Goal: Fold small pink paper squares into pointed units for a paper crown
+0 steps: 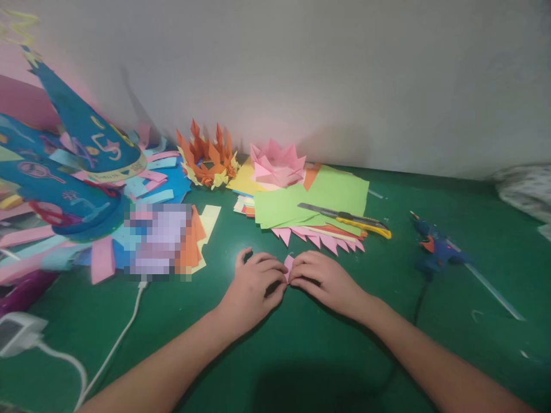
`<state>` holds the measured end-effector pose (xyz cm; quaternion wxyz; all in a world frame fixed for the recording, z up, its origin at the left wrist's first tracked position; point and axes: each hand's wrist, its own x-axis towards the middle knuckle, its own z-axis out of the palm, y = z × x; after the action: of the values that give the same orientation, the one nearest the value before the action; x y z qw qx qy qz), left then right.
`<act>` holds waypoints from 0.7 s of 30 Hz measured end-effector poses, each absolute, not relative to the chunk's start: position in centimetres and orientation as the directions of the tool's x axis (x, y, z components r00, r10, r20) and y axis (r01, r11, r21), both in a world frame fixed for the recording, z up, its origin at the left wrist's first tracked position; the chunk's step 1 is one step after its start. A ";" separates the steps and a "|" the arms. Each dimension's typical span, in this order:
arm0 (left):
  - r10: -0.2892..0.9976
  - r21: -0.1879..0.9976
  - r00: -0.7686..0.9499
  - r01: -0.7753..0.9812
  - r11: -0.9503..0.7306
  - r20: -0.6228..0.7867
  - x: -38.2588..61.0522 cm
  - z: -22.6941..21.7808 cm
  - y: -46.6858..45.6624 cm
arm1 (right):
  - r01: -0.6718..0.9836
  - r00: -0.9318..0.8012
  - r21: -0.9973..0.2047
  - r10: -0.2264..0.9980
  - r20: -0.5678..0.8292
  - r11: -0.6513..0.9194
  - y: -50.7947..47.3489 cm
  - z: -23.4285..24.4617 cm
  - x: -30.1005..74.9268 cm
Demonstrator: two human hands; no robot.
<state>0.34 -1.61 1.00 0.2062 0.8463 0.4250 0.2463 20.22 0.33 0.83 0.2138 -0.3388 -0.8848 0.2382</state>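
Observation:
A small piece of pink paper (288,265) is pinched between my two hands, low over the green tabletop. My left hand (260,284) grips its left side with thumb and fingertips. From the right, my right hand (323,279) closes its fingers on the other edge. Most of the paper hides behind the fingertips. Just beyond the hands lie pointed pink paper pieces (329,240), partly under light green sheets (279,207). A yellow-handled utility knife (365,226) rests on those sheets.
A blue glue gun (443,249) with a clear glue stick lies at right. Behind stand a pink paper crown (279,163) and an orange one (209,155). Blue cone hats (86,115) with paper strips crowd the left. A white cable (133,315) crosses the left front.

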 end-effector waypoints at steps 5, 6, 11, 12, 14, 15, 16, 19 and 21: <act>0.848 0.604 0.490 0.620 -0.501 0.201 0.3 1.0 -1.6 | 0.518 -0.626 -0.652 0.765 0.152 0.554 0.4 0.7 20.0; 0.850 0.610 0.490 0.619 -0.494 0.192 0.4 1.1 -1.6 | 0.518 -0.616 -0.662 0.773 0.150 0.541 0.4 0.7 20.0; 0.860 0.634 0.484 0.617 -0.466 0.161 0.5 1.2 -1.5 | 0.514 -0.602 -0.686 0.786 0.139 0.515 0.3 0.8 19.8; 0.861 0.635 0.481 0.617 -0.465 0.163 0.5 1.2 -1.5 | 0.516 -0.601 -0.685 0.787 0.137 0.513 0.3 0.8 19.8; 0.865 0.638 0.471 0.616 -0.461 0.171 0.4 1.2 -1.5 | 0.527 -0.596 -0.679 0.792 0.133 0.511 0.3 0.7 19.7; 0.868 0.643 0.465 0.615 -0.457 0.172 0.4 1.1 -1.5 | 0.534 -0.592 -0.675 0.795 0.132 0.509 0.2 0.6 19.7; 0.871 0.649 0.461 0.613 -0.451 0.170 0.4 1.1 -1.5 | 0.540 -0.588 -0.672 0.798 0.130 0.507 0.2 0.6 19.6; 0.875 0.671 0.454 0.599 -0.437 0.165 0.4 1.0 -1.5 | 0.555 -0.571 -0.667 0.811 0.129 0.497 0.2 0.4 19.4; 0.878 0.681 0.450 0.592 -0.430 0.164 0.4 0.9 -1.5 | 0.563 -0.560 -0.665 0.818 0.129 0.491 0.1 0.3 19.3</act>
<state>0.36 -1.46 0.94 0.2766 0.8052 0.4564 0.2584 19.32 0.11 0.31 0.2205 -0.4138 -0.8347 0.2889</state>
